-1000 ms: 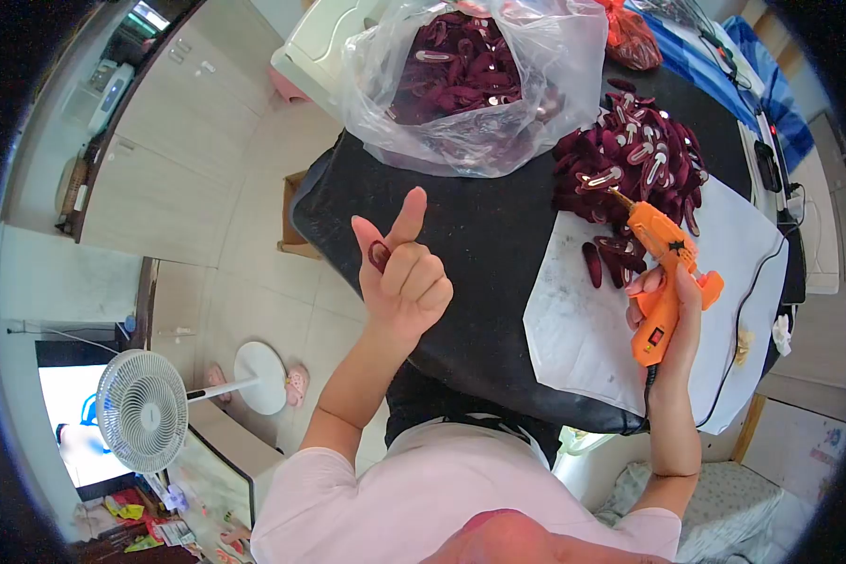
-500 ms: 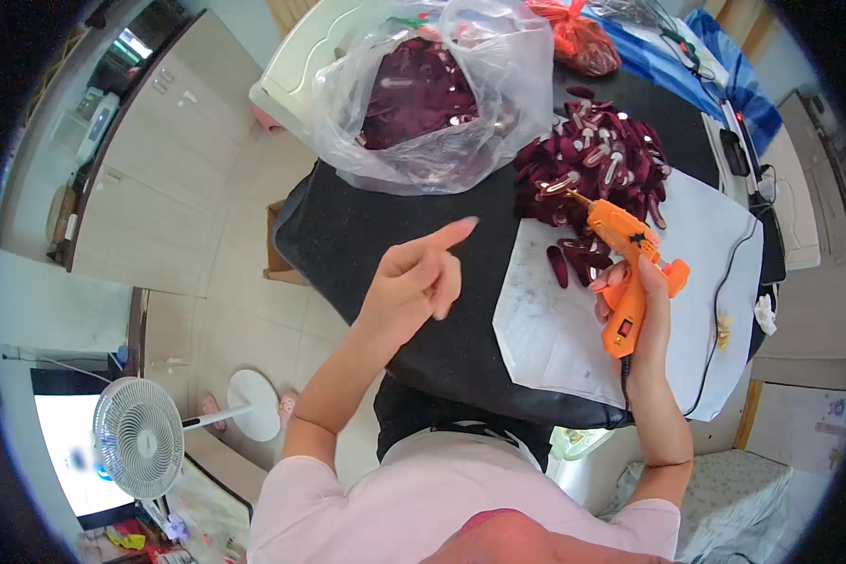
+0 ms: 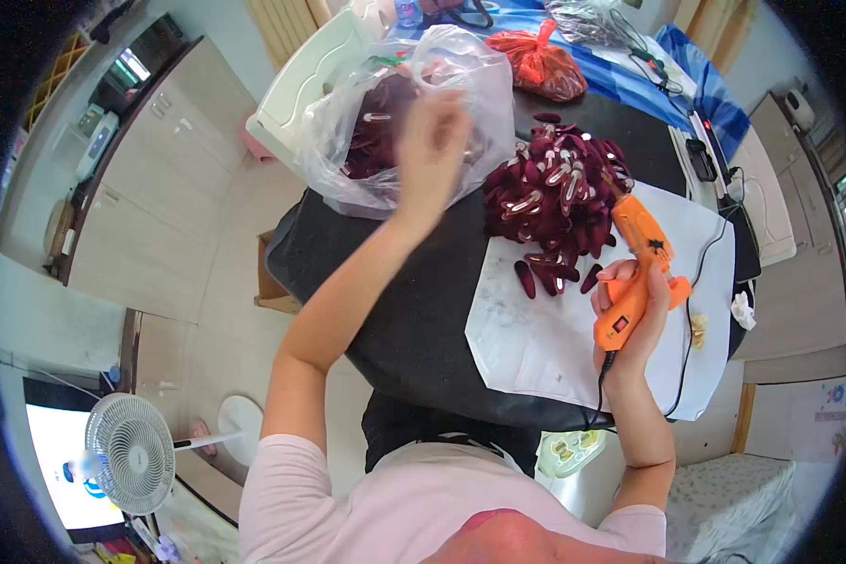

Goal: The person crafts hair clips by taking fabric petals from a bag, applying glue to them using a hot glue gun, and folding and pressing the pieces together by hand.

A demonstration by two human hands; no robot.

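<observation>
My left hand (image 3: 434,155) is raised over the right part of an open clear plastic bag (image 3: 348,193) holding dark red clips (image 3: 371,132). Motion smears its fingers, and anything in them cannot be made out. In my right hand (image 3: 634,305) is an orange glue gun (image 3: 641,230), its fingers wrapped round the handle and its nozzle pointing up and left. The nozzle is beside the right edge of a heap of dark red clips with silver metal parts (image 3: 559,188). Several loose dark red pieces (image 3: 547,273) lie below the heap on a white sheet (image 3: 526,338).
The black table (image 3: 395,310) carries the bag, heap and sheet. A red plastic bag (image 3: 547,70) sits behind the heap. The gun's black cable (image 3: 691,348) crosses the sheet's right side. A white chair (image 3: 296,89) stands behind the clear bag. A fan (image 3: 132,451) is at lower left.
My left hand has moved up and away from me, from the table's front area to the clear bag. The glue gun has shifted right relative to the heap. The whole view has shifted.
</observation>
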